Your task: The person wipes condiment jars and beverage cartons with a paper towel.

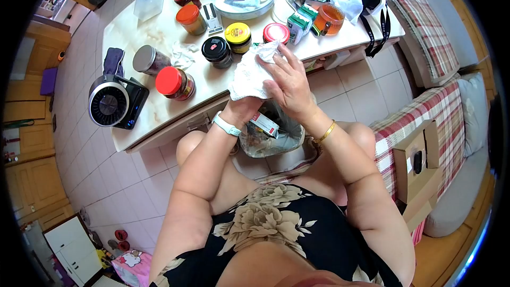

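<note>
A crumpled white tissue (249, 78) lies over my left hand (243, 109), hiding most of its fingers. My right hand (287, 82) touches the tissue from the right, its fingers bent over the edge and the thumb pointing left. Just beyond the hands are a red-lidded jar (276, 33), a yellow-lidded jar (238, 34) and a black-lidded jar (217, 50). Below them hangs a plastic bag (273, 146) with a red and white packet (264, 124) inside.
On the table (159, 109) stand a large red-lidded jar (175, 83), a grey-lidded jar (151, 59), a small fan (110, 103), a blue-rimmed bowl (241, 10) and a glass of amber liquid (328, 20). A cardboard box (417, 165) rests on the checked sofa.
</note>
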`<state>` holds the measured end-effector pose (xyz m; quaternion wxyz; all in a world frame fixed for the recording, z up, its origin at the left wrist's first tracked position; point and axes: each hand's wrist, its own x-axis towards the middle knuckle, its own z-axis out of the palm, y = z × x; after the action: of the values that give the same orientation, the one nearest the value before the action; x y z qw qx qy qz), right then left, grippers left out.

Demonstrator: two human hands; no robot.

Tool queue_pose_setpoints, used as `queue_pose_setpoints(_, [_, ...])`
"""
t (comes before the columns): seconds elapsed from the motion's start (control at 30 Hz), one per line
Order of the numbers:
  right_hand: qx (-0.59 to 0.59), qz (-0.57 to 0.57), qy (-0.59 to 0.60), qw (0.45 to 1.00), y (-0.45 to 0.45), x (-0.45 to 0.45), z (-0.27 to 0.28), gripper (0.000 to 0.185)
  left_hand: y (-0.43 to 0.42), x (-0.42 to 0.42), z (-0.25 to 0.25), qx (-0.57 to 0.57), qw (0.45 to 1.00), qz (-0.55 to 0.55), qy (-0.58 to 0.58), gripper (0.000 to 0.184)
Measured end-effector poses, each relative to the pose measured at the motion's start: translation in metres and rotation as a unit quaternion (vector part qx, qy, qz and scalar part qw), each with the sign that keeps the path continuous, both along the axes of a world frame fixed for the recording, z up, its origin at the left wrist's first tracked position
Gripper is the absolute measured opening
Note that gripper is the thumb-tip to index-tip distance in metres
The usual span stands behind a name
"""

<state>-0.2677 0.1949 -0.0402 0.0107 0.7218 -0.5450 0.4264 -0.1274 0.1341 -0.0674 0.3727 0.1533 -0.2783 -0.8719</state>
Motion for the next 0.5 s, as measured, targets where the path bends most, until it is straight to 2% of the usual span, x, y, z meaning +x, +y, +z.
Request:
queue_pose_setpoints(0.07, [0.007,0.002,-0.014,1.000,0.004,0.005,-0.003,0.047,-0.007,0.002,-0.009,-0.013,1.000,0.010,0.004,0.064])
queue_pose_setpoints(0.13, [-0.007,0.033,-0.015,0.999,0.012,0.018,-0.007,0.047,-0.021,0.011,-0.013,0.123,0.980,-0.093,0.127,0.072])
queue_pose_setpoints(0.17, [-0.021,0.065,-0.017,0.998,0.017,0.023,-0.008,0.047,-0.023,0.010,-0.016,0.147,0.981,-0.061,0.110,0.078])
queue_pose_setpoints(0.27, [-0.010,0.088,-0.034,0.996,0.019,0.029,-0.005,0.050,-0.027,0.021,-0.012,0.141,0.983,-0.069,0.098,0.079])
queue_pose_setpoints(0.3, [-0.005,0.089,-0.059,0.994,0.018,0.028,-0.006,0.052,-0.033,0.017,-0.014,0.134,0.958,-0.134,0.217,0.075])
queue_pose_setpoints(0.37, [0.003,0.042,-0.061,0.997,0.010,0.020,-0.005,0.057,-0.025,0.015,-0.020,0.145,0.965,-0.111,0.188,0.070])
queue_pose_setpoints(0.4, [0.017,0.025,-0.066,0.997,0.006,0.014,-0.003,0.059,-0.016,0.007,-0.016,0.025,0.997,-0.040,0.062,0.063])
queue_pose_setpoints(0.43, [0.032,0.006,-0.070,0.997,0.003,0.007,-0.002,0.060,-0.008,0.002,-0.010,-0.005,1.000,-0.013,-0.009,0.068])
queue_pose_setpoints(0.5, [0.039,0.001,-0.070,0.997,0.004,0.003,-0.010,0.065,-0.001,0.005,-0.006,0.002,0.999,-0.018,-0.037,0.065])
